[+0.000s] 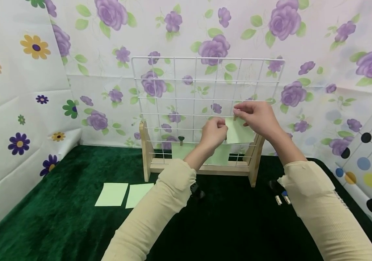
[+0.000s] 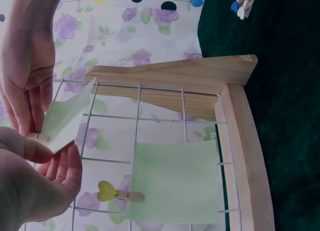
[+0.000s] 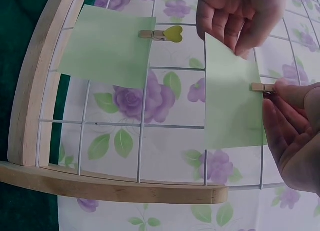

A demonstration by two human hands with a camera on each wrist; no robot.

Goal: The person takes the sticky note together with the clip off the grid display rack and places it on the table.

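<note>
"What is showing behind the work?"

"Flower-printed sheeting is lining the space behind a green-covered tabletop."

"And the hands?"

"The right grip is pinching a small wooden clip at the top edge of a pale green sheet; the left grip is pinching that sheet's left edge. The sheet is sitting before a white wire grid, toward its right side."

"What could be going wrong?"

"The clip may be biting paper alone. Whether it is catching wire, I cannot tell; if it is missing the wire, letting go could be dropping both. An early left release could be leaving the sheet crooked."

"Farther out?"

"Lower down, a hung sheet is relying on a yellow heart clip; a brushing finger could be knocking it askew. Hard pushing could be rocking the wooden stand. Two loose sheets are lying front left, and spare clips are waiting at right."
</note>
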